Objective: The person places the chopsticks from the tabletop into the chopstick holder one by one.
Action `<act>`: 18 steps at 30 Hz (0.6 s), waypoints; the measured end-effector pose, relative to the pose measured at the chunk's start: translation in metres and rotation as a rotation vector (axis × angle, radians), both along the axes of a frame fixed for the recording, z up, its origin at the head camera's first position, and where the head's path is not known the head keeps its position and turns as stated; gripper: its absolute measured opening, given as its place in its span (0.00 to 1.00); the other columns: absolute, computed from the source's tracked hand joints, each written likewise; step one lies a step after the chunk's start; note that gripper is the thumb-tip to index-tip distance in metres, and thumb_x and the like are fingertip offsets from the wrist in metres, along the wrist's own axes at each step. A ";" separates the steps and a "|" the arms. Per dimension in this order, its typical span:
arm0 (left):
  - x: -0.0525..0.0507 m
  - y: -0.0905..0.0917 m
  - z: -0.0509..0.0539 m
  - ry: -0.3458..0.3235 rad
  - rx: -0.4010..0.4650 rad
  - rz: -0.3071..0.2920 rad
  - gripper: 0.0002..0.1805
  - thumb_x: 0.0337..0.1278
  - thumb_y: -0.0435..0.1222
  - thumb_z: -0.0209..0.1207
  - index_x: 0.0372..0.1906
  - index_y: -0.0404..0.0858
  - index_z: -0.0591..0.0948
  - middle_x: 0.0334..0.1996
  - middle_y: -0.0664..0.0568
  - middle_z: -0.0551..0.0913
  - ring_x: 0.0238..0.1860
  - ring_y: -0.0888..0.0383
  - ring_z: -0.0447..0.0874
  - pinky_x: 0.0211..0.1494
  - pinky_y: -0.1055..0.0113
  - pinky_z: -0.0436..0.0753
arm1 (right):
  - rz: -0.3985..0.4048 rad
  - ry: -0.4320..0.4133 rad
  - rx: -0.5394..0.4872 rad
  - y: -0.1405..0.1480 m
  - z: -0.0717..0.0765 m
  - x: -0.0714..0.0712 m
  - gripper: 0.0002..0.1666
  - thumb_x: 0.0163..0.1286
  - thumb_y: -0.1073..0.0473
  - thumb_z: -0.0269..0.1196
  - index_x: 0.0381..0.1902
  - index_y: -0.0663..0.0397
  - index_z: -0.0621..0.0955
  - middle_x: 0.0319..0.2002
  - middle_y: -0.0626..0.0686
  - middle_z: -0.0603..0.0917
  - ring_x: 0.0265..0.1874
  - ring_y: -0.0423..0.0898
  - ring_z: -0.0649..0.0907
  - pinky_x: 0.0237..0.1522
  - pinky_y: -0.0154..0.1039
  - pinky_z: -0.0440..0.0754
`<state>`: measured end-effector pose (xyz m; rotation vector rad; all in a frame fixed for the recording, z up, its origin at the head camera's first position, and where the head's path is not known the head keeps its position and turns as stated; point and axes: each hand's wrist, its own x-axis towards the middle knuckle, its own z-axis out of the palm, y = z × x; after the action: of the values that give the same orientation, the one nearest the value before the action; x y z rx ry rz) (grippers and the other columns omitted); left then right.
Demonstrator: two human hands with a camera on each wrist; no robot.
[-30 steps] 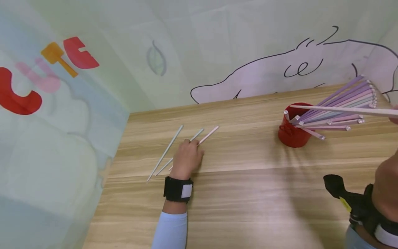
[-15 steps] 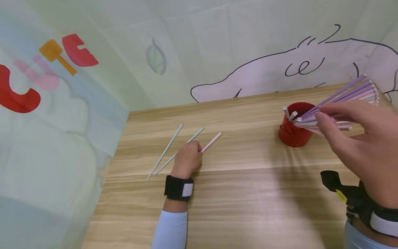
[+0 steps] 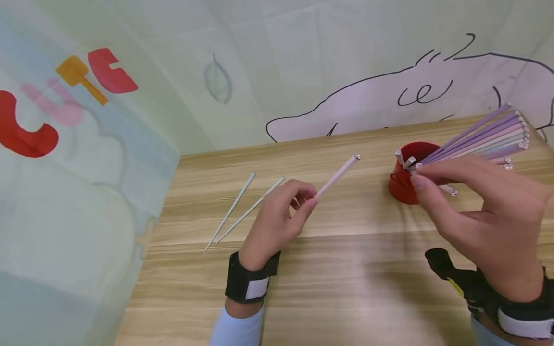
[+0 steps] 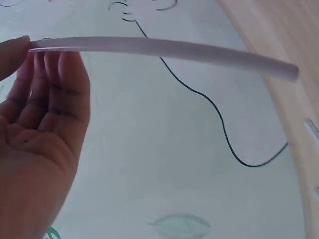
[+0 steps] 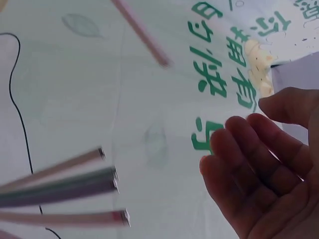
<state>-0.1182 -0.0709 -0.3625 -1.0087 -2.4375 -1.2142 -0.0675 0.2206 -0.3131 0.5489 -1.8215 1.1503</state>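
Note:
My left hand [image 3: 283,218] pinches a pale pink stick [image 3: 339,176] by its lower end, above the wooden table. The left wrist view shows this stick [image 4: 164,51] jutting out from the thumb and fingertips. Beside the red bucket [image 3: 403,186], my right hand [image 3: 493,211] holds its thumb and index finger close to the rim. In the right wrist view the hand [image 5: 269,164] has relaxed fingers, apart from the thumb, with nothing between them. Purple, pink and pale green sticks [image 3: 484,134] lean out of the bucket to the right, partly hidden by this hand.
Two pale green sticks, one outer [image 3: 231,209] and one inner [image 3: 242,217], lie on the table [image 3: 337,288] left of my left hand. A printed cloth [image 3: 259,72] stands behind and left of the table.
My left hand has lifted the pink stick off the table and moved it right and up. My right hand has let go of the stick it held and shifted left toward the bucket's front.

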 end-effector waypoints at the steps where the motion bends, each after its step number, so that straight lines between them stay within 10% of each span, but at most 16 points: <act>1: 0.002 0.003 0.002 0.020 0.020 -0.028 0.06 0.65 0.30 0.64 0.45 0.36 0.81 0.33 0.55 0.81 0.35 0.64 0.77 0.37 0.69 0.81 | 0.013 0.002 0.016 -0.003 0.001 0.000 0.08 0.55 0.65 0.75 0.31 0.65 0.89 0.31 0.59 0.88 0.31 0.44 0.84 0.44 0.27 0.77; 9: 0.011 0.023 0.009 0.134 0.107 -0.188 0.07 0.61 0.27 0.66 0.42 0.35 0.81 0.33 0.52 0.82 0.35 0.64 0.78 0.38 0.74 0.80 | 0.111 -0.080 0.152 -0.010 0.006 0.004 0.18 0.59 0.57 0.76 0.45 0.63 0.88 0.34 0.55 0.89 0.29 0.39 0.85 0.39 0.23 0.78; 18: 0.012 0.028 0.008 0.150 0.087 -0.190 0.06 0.63 0.30 0.66 0.43 0.36 0.83 0.36 0.54 0.83 0.39 0.64 0.78 0.46 0.72 0.80 | 0.215 -0.071 0.139 -0.011 0.004 0.006 0.12 0.61 0.58 0.75 0.37 0.61 0.89 0.32 0.55 0.88 0.29 0.38 0.81 0.39 0.23 0.77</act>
<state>-0.1063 -0.0430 -0.3549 -1.2798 -2.1970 -1.2416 -0.0617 0.2099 -0.3094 0.8091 -1.9502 1.2033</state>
